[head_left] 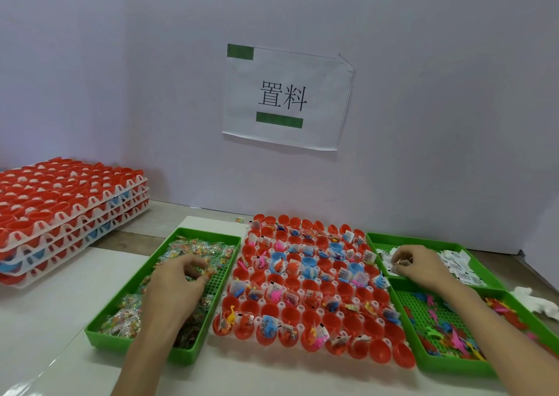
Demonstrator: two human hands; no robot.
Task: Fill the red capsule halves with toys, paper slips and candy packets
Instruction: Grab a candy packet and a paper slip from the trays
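Both hands are down in the supply trays at once. The left hand [178, 277] is in the long green tray [99, 332] on the left, fingers curled over the candy packets [193, 245], and the grip looks closed to a pinch on one or two of them at the fingertips. The right hand [420, 267] is in the far green tray [423, 239] on the right, thumb and forefinger nipped together on the paper slips [456, 264]; how many it has I cannot tell, since they are too small to count. Between the hands sits the white rack [230, 277] of red capsule halves [305, 286], flat on the desk [45, 320]. Many cups already show a toy and a slip, a few blue halves sit among them, and a good number along the near and right-hand rows look bare.

The step in hand, as I read it, is the pick itself. The tidy way is to lift one item per pinch, so the right hand should peel a single slip off the heap rather than drag a clump. The left should lift its packet straight up clear of the tray's rim before crossing to the rack. Work the rack row by row so no cup gets skipped or doubled, and drop each piece from just above its cup, because the halves sit loose and a knock could tip one.

The toys [438, 332] wait in the near green tray [447, 362] on the right. A stack of loaded racks [60, 208] stands far left, and a paper sign [287, 97] hangs on the wall.
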